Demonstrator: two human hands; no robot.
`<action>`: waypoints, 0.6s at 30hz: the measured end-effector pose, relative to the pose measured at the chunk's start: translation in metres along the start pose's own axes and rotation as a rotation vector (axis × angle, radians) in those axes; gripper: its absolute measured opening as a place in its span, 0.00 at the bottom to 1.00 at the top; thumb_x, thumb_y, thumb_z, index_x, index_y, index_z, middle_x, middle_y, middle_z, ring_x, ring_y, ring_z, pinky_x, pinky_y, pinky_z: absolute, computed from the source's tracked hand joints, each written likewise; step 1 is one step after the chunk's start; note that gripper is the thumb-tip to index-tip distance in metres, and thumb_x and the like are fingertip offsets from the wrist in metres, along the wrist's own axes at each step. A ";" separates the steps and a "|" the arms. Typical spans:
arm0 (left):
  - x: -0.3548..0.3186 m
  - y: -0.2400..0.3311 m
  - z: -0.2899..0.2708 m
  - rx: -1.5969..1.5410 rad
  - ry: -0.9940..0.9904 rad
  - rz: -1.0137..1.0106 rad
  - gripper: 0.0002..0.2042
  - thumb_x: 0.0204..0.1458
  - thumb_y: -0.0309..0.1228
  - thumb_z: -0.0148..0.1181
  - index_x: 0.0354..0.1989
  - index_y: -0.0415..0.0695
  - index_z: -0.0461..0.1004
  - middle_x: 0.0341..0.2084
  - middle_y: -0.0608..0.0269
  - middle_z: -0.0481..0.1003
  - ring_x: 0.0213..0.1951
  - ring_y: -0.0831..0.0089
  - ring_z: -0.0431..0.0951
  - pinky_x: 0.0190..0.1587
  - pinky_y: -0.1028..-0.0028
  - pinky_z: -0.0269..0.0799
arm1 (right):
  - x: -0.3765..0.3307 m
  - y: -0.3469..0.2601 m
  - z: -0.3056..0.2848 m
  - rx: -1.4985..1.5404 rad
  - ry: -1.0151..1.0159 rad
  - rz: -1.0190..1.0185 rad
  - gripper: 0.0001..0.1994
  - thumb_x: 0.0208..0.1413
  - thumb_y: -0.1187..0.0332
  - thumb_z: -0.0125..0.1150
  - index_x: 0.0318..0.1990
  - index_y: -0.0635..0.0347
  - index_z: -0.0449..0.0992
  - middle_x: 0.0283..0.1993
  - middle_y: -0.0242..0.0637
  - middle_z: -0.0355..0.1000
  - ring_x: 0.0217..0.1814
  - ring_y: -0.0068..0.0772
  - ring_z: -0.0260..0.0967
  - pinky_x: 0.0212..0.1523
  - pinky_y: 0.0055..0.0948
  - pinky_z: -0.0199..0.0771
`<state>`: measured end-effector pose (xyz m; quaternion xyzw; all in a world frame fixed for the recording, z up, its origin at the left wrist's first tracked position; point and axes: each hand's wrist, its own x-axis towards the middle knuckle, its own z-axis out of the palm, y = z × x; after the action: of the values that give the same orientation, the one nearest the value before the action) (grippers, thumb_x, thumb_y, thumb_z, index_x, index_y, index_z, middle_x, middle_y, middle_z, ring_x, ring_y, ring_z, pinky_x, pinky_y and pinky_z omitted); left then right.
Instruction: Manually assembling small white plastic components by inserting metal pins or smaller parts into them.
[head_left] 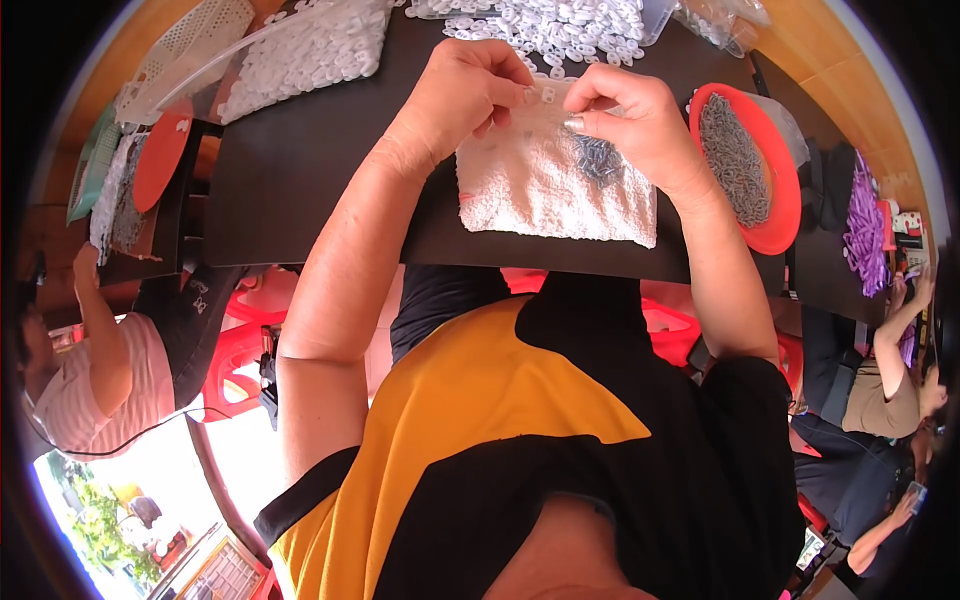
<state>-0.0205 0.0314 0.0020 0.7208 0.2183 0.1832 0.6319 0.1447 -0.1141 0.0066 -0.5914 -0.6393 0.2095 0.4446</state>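
Observation:
Both my hands are over the far part of a white towel point(520, 200) on the dark table. My left hand point(465, 95) is closed in a pinch beside a small white plastic piece with holes point(548, 95) at the towel's far edge; what its fingertips hold is too small to tell. My right hand point(645, 120) has thumb and forefinger pinched together near a silvery bit; whatever is between them cannot be made out. Just below its fingers, a small heap of grey screws point(597, 160) rests on the towel.
Loose white plastic pieces point(570, 28) lie beyond my hands, and a bag of them point(310, 55) sits at the far left. An orange-red plate of grey screws point(790, 190) stands right. Purple items point(865, 230) are further right. Other people point(110, 360) sit on both sides.

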 end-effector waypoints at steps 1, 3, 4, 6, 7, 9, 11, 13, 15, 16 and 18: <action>0.000 -0.001 -0.001 0.001 0.003 -0.003 0.02 0.47 0.22 0.62 0.29 0.37 0.77 0.19 0.67 0.73 0.19 0.83 0.70 0.18 0.81 0.62 | 0.000 -0.001 0.001 -0.094 -0.040 -0.017 0.06 0.45 0.81 0.59 0.32 0.62 0.75 0.31 0.33 0.72 0.34 0.27 0.71 0.40 0.25 0.72; 0.001 -0.001 -0.002 -0.048 0.117 0.010 0.05 0.49 0.22 0.62 0.33 0.35 0.77 0.20 0.66 0.74 0.19 0.81 0.71 0.19 0.81 0.63 | 0.001 0.000 0.009 -0.352 0.011 -0.180 0.06 0.44 0.79 0.58 0.32 0.61 0.76 0.31 0.33 0.71 0.36 0.31 0.71 0.41 0.29 0.72; 0.002 -0.001 -0.003 -0.047 0.121 0.008 0.05 0.49 0.22 0.62 0.33 0.35 0.77 0.20 0.66 0.74 0.19 0.81 0.71 0.19 0.81 0.63 | 0.002 -0.001 0.013 -0.612 0.068 -0.342 0.06 0.44 0.78 0.58 0.32 0.60 0.76 0.31 0.32 0.70 0.38 0.35 0.71 0.43 0.33 0.71; 0.004 -0.002 -0.006 -0.162 0.242 0.046 0.08 0.49 0.23 0.63 0.37 0.33 0.77 0.21 0.65 0.74 0.21 0.80 0.72 0.20 0.80 0.65 | 0.006 -0.006 0.022 -0.544 0.051 -0.292 0.05 0.44 0.75 0.59 0.30 0.56 0.76 0.31 0.32 0.68 0.42 0.39 0.69 0.44 0.38 0.67; 0.006 -0.005 -0.009 -0.194 0.237 0.051 0.11 0.50 0.23 0.63 0.41 0.32 0.77 0.23 0.64 0.75 0.22 0.79 0.72 0.21 0.78 0.67 | 0.009 -0.008 0.028 -0.581 0.053 -0.360 0.04 0.44 0.74 0.60 0.30 0.55 0.76 0.32 0.32 0.69 0.43 0.38 0.69 0.44 0.38 0.66; 0.007 -0.008 -0.012 -0.233 0.250 0.040 0.10 0.50 0.24 0.63 0.40 0.32 0.77 0.23 0.63 0.75 0.23 0.78 0.73 0.22 0.78 0.68 | 0.015 -0.010 0.039 -0.678 0.002 -0.407 0.03 0.44 0.71 0.62 0.28 0.52 0.76 0.36 0.31 0.70 0.46 0.36 0.69 0.46 0.38 0.63; 0.008 -0.010 -0.013 -0.274 0.261 0.031 0.10 0.51 0.24 0.63 0.40 0.32 0.77 0.24 0.62 0.75 0.23 0.77 0.73 0.22 0.78 0.68 | 0.019 -0.009 0.049 -0.694 -0.057 -0.409 0.03 0.44 0.70 0.62 0.28 0.52 0.76 0.37 0.31 0.70 0.46 0.36 0.68 0.46 0.38 0.62; 0.008 -0.009 -0.013 -0.338 0.287 0.013 0.09 0.52 0.24 0.62 0.39 0.31 0.76 0.25 0.60 0.76 0.24 0.76 0.74 0.23 0.77 0.69 | 0.021 -0.003 0.057 -0.685 -0.097 -0.424 0.02 0.45 0.70 0.61 0.29 0.53 0.76 0.39 0.31 0.71 0.46 0.37 0.68 0.47 0.40 0.62; 0.008 -0.007 -0.015 -0.386 0.270 0.005 0.09 0.52 0.24 0.62 0.39 0.31 0.76 0.26 0.60 0.76 0.25 0.75 0.74 0.24 0.77 0.69 | 0.020 -0.005 0.056 -0.685 -0.109 -0.396 0.02 0.46 0.70 0.61 0.29 0.53 0.75 0.39 0.31 0.71 0.46 0.37 0.68 0.46 0.39 0.62; 0.007 -0.007 -0.017 -0.432 0.252 -0.007 0.08 0.53 0.23 0.61 0.38 0.31 0.76 0.26 0.59 0.76 0.26 0.74 0.75 0.24 0.76 0.70 | 0.019 -0.007 0.055 -0.682 -0.120 -0.366 0.02 0.47 0.70 0.60 0.29 0.53 0.75 0.39 0.31 0.71 0.47 0.37 0.68 0.46 0.39 0.62; 0.008 -0.006 -0.016 -0.465 0.246 -0.006 0.07 0.52 0.22 0.61 0.36 0.31 0.76 0.26 0.57 0.76 0.24 0.73 0.75 0.23 0.75 0.69 | 0.016 -0.014 0.049 -0.622 -0.104 -0.309 0.01 0.47 0.71 0.59 0.29 0.54 0.75 0.38 0.32 0.71 0.47 0.37 0.68 0.47 0.39 0.62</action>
<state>-0.0234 0.0497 -0.0020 0.5277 0.2475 0.3128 0.7500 0.0984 -0.0897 -0.0022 -0.5835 -0.7762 -0.0351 0.2363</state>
